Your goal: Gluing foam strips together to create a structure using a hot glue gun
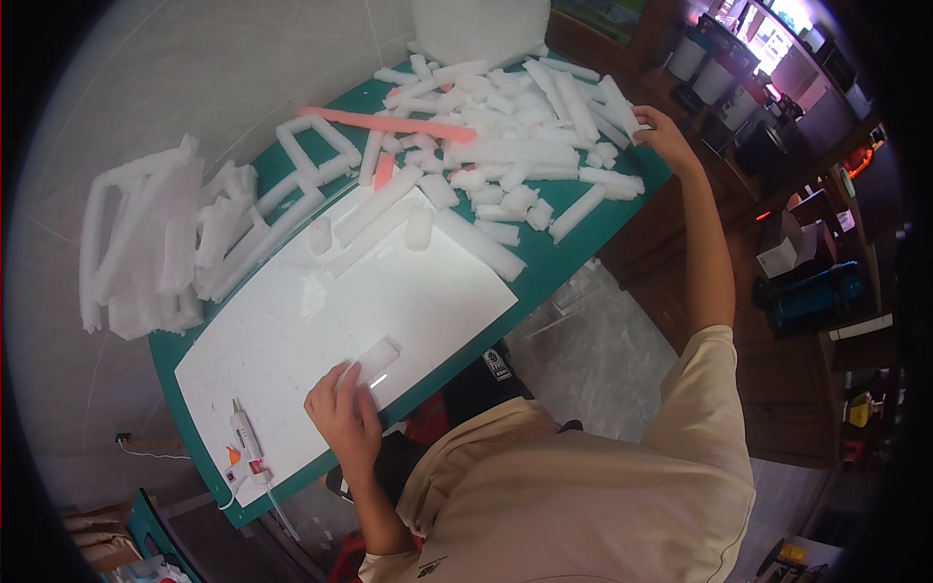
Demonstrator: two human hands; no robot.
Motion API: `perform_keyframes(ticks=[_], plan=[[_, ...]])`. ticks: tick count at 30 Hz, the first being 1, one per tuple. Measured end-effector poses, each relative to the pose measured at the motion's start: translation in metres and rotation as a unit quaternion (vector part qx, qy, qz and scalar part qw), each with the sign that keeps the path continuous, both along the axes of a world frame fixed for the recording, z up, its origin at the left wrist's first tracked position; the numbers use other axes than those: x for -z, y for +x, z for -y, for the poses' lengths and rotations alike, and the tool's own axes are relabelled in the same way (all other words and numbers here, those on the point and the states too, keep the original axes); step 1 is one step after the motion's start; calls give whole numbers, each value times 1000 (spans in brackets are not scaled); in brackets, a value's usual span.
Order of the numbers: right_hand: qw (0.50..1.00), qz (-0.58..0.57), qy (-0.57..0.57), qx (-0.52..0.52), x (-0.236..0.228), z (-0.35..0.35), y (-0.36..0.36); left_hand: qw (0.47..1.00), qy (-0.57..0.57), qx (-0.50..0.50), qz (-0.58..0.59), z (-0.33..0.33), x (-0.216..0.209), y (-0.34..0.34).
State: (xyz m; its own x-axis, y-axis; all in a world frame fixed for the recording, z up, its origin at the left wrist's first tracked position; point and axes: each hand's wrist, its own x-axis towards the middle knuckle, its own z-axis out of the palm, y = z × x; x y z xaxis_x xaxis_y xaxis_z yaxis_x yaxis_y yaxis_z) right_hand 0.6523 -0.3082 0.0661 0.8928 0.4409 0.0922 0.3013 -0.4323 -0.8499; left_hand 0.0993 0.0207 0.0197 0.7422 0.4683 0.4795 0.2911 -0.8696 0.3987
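Observation:
At the far right edge of the table, my right hand point(663, 138) is closed on the end of a white foam strip point(616, 105), fingers bent round its edge. This strip leans against a large heap of white foam pieces point(505, 117). My left hand point(342, 413) rests near the front of a white board point(262, 360), fingers partly spread. Its fingertips reach the near end of a short white foam block point(377, 360); no firm grip on it shows. Several longer foam strips point(476, 243) and short blocks lie at the board's far side.
A glue gun point(247, 437) with a cord lies on the board's left end. Joined foam frames point(146, 233) are stacked at the table's left edge. A pink foam strip point(389, 122) lies across the heap. A big white foam block point(476, 29) stands behind. Wooden cabinets point(739, 340) flank the right.

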Motion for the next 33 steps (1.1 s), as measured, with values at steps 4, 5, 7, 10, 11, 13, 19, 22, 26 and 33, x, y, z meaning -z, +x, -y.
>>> perform_keyframes(ticks=[4,5,7,10,11,13,19,22,26,33], plan=[[1000,-14,3,-2,-4,-3,-12,1000,3,1,5,-1,2,-1],[1000,-18,6,5,-2,-3,-12,1000,4,1,5,0,1,-1],[1000,-23,9,14,3,-2,-11,1000,-1,2,4,0,1,-1],[999,-50,12,-15,9,2,-9,1000,-3,4,8,0,3,0],[999,-49,2,-9,11,2,-10,1000,-4,6,8,0,4,1],[999,-50,-7,-4,15,0,-11,1000,0,5,6,0,3,1],[999,-39,-3,20,25,-14,-21,1000,0,-1,0,-1,-1,1],[1000,-11,-23,-15,27,-13,-22,1000,0,0,2,-1,2,2],[998,50,17,30,17,-8,-26,1000,0,4,6,0,2,2],[992,84,98,-11,-28,-24,-88,1000,-1,-24,8,-8,-7,-8]])
